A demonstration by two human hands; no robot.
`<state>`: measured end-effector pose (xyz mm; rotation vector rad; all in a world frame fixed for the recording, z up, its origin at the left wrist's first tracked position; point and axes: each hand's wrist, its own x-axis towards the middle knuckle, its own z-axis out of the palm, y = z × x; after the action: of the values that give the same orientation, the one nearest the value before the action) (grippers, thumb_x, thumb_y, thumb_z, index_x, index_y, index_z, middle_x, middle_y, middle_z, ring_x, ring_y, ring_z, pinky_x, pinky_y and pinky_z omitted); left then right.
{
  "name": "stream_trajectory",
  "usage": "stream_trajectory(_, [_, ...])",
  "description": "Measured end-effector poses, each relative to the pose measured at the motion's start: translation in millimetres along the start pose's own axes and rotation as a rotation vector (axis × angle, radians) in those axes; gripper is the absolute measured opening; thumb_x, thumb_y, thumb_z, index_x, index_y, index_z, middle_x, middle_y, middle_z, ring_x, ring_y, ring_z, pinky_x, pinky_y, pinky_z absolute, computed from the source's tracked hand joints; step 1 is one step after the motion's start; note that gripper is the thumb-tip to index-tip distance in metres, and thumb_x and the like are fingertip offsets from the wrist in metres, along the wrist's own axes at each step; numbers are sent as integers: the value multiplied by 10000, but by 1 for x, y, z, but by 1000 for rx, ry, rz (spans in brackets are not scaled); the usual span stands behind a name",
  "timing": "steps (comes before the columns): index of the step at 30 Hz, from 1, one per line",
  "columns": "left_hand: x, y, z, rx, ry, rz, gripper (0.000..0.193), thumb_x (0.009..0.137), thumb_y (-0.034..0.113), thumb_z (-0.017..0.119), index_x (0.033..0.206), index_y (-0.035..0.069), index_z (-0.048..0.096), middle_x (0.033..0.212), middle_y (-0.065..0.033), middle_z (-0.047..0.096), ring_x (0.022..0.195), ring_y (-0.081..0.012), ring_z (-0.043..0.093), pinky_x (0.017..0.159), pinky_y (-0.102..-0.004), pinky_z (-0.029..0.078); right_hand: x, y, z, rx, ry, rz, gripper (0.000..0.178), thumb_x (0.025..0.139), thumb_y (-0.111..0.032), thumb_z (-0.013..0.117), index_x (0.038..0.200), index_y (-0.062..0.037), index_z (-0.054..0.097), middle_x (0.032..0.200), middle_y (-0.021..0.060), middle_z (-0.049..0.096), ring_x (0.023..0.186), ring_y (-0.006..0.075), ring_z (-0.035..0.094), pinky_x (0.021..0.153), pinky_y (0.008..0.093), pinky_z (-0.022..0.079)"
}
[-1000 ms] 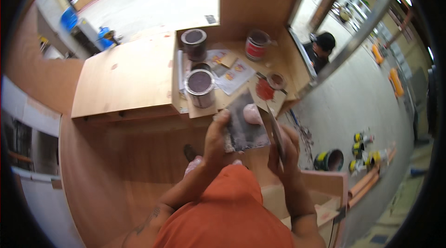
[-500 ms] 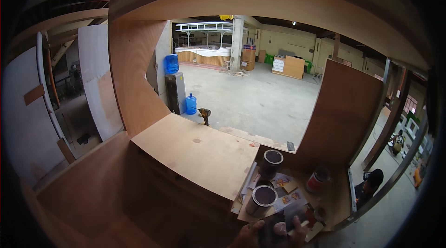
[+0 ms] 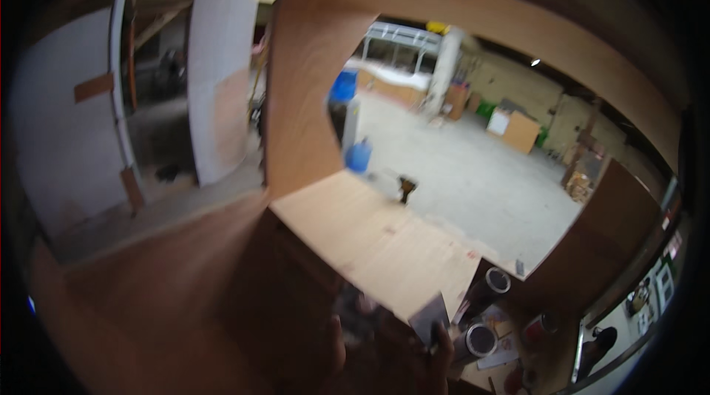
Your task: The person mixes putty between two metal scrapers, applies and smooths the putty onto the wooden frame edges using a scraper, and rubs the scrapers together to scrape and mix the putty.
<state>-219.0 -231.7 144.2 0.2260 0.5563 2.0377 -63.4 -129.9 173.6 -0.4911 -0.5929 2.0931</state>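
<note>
Fingers of the right hand grip a gray scraper; for the left hand, I cannot tell. Keep it steady, off the near can.

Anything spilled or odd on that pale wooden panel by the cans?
Small reddish marks show at the right end of the pale wooden panel, near the far can; they look like stray smears against light wood.
</note>
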Motion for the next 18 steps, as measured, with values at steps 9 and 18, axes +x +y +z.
stream_trajectory(9, [-20,178,-93,966,-334,1000,486,1005,268,496,1470,176,389,1493,-233,333,1384,-412,330,1109,-495,307,22,168,155,-298,-159,519,336,884,-181,594,1162,2,549,934,103,666,768,205,674,649,293,553])
stream_trajectory(18, [-37,279,-203,1703,-213,623,487,929,176,617,1398,176,485,1503,-239,309,1384,-413,342,1077,-475,375,132,264,199,-216,-336,862,343,870,-140,585,1160,36,533,949,141,666,710,212,680,536,290,540])
